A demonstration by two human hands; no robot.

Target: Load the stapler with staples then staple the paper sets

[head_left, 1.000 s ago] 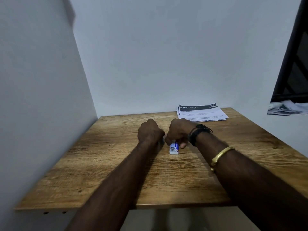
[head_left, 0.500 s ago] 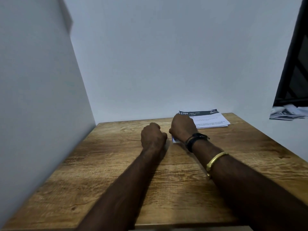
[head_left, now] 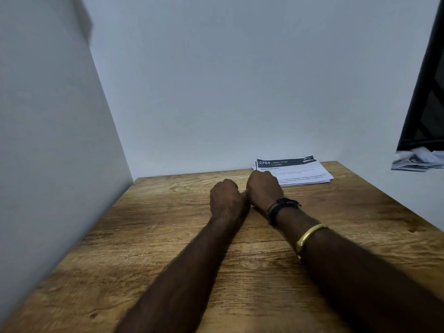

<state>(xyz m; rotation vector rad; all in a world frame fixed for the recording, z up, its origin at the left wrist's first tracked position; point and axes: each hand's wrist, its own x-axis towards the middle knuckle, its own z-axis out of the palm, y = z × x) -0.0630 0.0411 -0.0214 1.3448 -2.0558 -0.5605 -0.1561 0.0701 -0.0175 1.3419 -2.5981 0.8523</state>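
My left hand [head_left: 227, 199] and my right hand [head_left: 264, 191] sit side by side on the wooden table [head_left: 168, 248], knuckles up, fingers curled under, touching each other. Only a thin white sliver of the small staple box [head_left: 252, 206] shows under my right hand, which covers and grips it. What my left fingers hold, if anything, is hidden. A stack of printed paper sets [head_left: 300, 173] lies flat at the table's far edge, just behind my right hand. No stapler is in sight.
White walls close in the table on the left and at the back. A dark window frame [head_left: 427, 92] and crumpled papers [head_left: 418, 159] are off to the right. My right wrist wears a black band and a gold bangle.
My right hand has slid the staple box away from me toward the paper stack and now hides it. My left hand moved forward with it. The view tilted upward.
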